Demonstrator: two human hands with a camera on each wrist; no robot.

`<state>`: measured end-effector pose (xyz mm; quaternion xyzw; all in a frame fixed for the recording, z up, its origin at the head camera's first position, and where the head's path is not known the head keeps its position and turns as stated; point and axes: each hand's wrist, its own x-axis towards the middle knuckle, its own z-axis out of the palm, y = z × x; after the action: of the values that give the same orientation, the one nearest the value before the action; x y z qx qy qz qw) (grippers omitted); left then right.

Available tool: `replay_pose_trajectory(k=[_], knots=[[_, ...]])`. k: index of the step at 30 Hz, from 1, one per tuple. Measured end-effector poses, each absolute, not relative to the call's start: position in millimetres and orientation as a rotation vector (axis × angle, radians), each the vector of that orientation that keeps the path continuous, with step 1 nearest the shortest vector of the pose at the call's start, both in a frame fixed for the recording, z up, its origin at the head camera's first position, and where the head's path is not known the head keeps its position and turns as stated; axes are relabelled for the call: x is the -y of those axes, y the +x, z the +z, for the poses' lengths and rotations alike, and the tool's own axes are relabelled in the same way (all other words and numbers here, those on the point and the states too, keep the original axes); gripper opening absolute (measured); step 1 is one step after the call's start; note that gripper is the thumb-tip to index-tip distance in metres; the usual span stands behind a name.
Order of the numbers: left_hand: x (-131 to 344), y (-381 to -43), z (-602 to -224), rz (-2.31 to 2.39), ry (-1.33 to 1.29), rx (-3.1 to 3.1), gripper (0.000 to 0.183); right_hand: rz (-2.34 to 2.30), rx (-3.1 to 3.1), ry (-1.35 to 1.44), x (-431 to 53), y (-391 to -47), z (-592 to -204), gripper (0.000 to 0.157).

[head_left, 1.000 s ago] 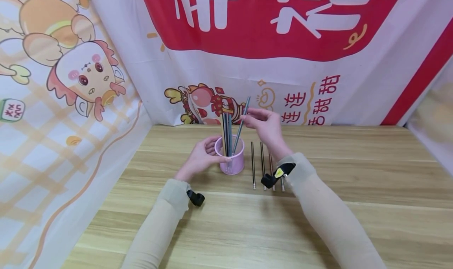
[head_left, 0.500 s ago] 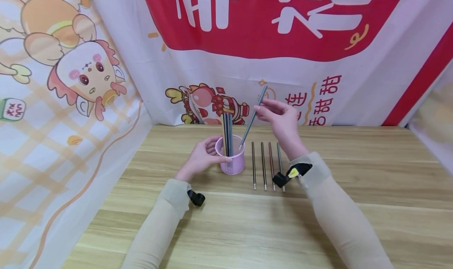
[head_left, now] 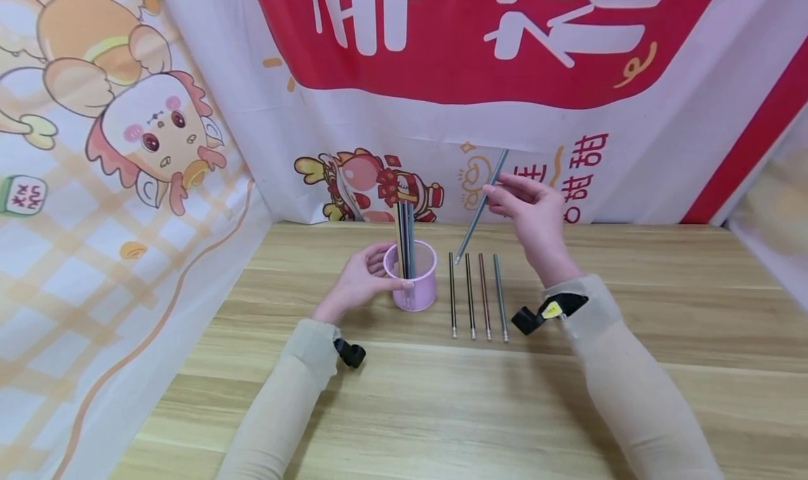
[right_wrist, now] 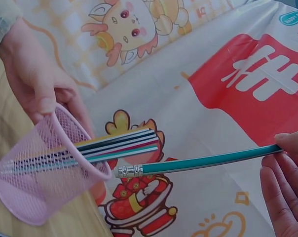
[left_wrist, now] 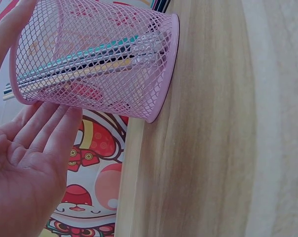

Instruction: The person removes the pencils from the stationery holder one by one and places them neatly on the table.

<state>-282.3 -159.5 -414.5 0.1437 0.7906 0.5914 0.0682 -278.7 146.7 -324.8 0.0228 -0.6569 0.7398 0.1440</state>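
Observation:
My left hand (head_left: 355, 283) grips a pink mesh pencil cup (head_left: 426, 294), thumb on its near rim and fingers round the far side. The cup stands upright on the table with a bundle of pencils (head_left: 405, 234) leaning inside; the left wrist view shows their ends through the mesh (left_wrist: 104, 59). Right of the cup, my right hand (head_left: 536, 220) pinches a green pencil (right_wrist: 208, 162) near its upper end. That pencil slants in the air, its eraser end low and apart from the cup. Several pencils (head_left: 485, 297) lie side by side on the table below it.
The wooden table (head_left: 404, 403) extends to the front and right. A printed cloth (head_left: 353, 108) with red and white patterns hangs along the back edge, and another printed cloth (head_left: 208, 185) hangs at the left.
The green pencil has come up out of the cup and moved right in my right hand. My left hand and the cup have stayed in place.

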Motion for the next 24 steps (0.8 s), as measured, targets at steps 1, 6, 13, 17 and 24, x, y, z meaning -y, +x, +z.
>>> replay_pose_trajectory(k=[1, 6, 13, 17, 24], knots=[[160, -282, -415, 1.781, 0.433, -2.382, 0.088, 2.129, 1.895, 0.064, -150, -278, -326, 0.046], [160, -283, -415, 1.782, 0.443, -2.388, 0.086, 2.159, 1.865, 0.059, -163, -278, -332, 0.05], [159, -282, -415, 1.785, 0.45, -2.381, 0.086, 2.164, 1.888, 0.028, -181, -277, -339, 0.055], [159, -283, -415, 1.786, 0.447, -2.38, 0.087, 2.092, 1.971, 0.001, -189, -276, -343, 0.055], [160, -284, -416, 1.801, 0.451, -2.36, 0.086, 2.0, 2.116, -0.051, -205, -274, -358, 0.052]])
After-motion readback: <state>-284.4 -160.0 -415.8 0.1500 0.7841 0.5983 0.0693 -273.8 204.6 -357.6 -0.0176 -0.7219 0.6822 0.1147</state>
